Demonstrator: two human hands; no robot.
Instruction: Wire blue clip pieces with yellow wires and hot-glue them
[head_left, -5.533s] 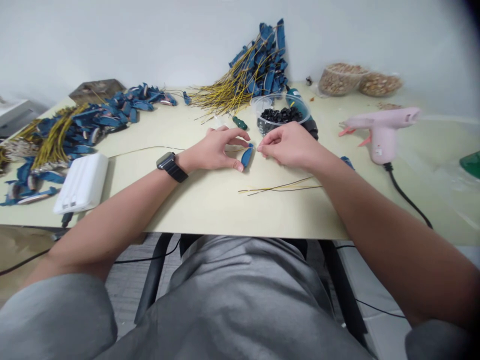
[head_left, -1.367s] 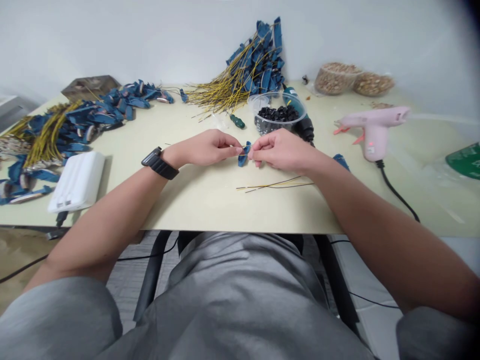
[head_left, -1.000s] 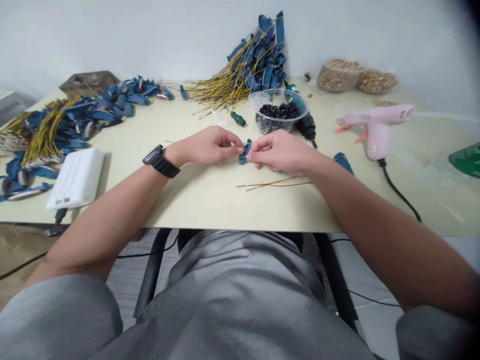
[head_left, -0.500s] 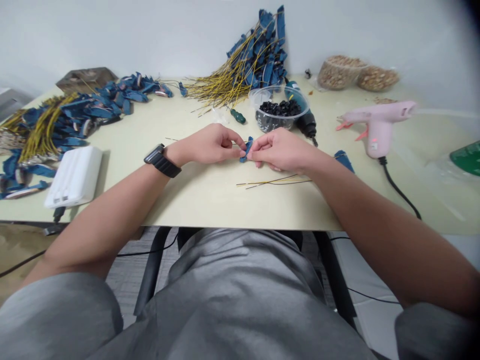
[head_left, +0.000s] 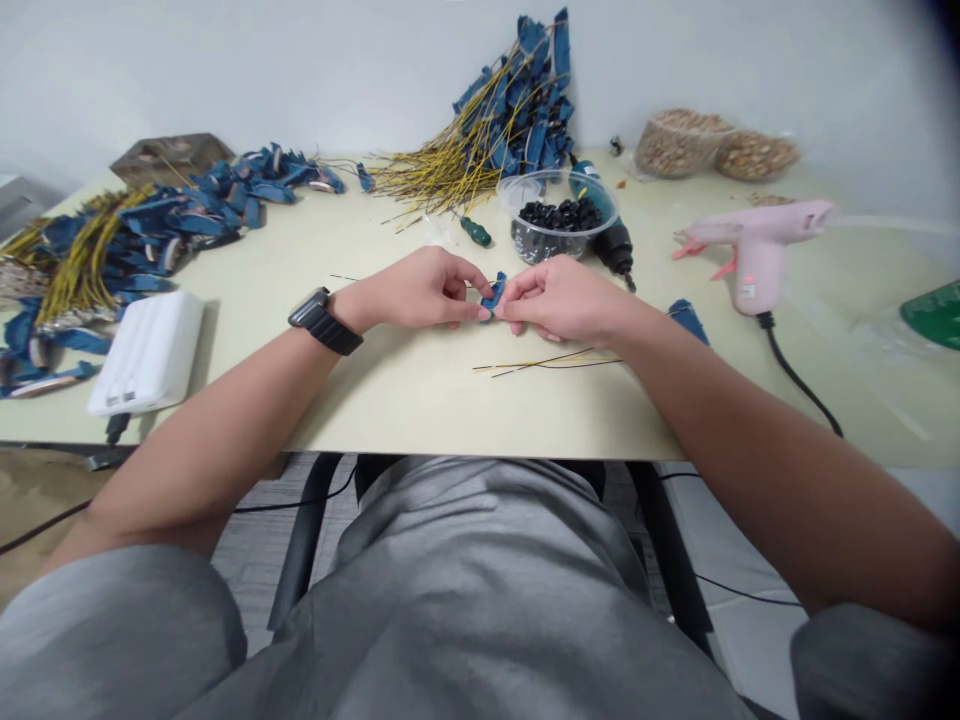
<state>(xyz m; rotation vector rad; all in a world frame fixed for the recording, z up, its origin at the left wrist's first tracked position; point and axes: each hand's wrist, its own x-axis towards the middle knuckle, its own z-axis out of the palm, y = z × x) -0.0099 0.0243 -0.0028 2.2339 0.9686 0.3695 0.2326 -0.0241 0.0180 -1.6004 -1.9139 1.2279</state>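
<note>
A small blue piece (head_left: 497,290) with thin wire leads is pinched between my two hands above the table. My left hand (head_left: 431,290), with a black watch on its wrist, grips the piece's left side between thumb and fingertips. From the right, my right hand (head_left: 559,298) pinches the same piece, its fingers curled in. The fingertips hide much of the piece. Thin wire ends stick out to the left behind my left hand. Beneath my right wrist lie loose yellow and black wires (head_left: 547,363), and a second blue piece (head_left: 688,320) sits beyond that forearm.
A clear tub of small black parts (head_left: 559,225) stands behind my hands, beside a green screwdriver (head_left: 475,232) and a power driver (head_left: 615,245). A pink glue gun (head_left: 757,250) is at right. Wired blue pieces (head_left: 517,110) are heaped behind; a white power bank (head_left: 150,352) lies left.
Both hands stay in almost the same place. The left fingertips have shifted slightly on the blue piece, and its visible part looks a little different.
</note>
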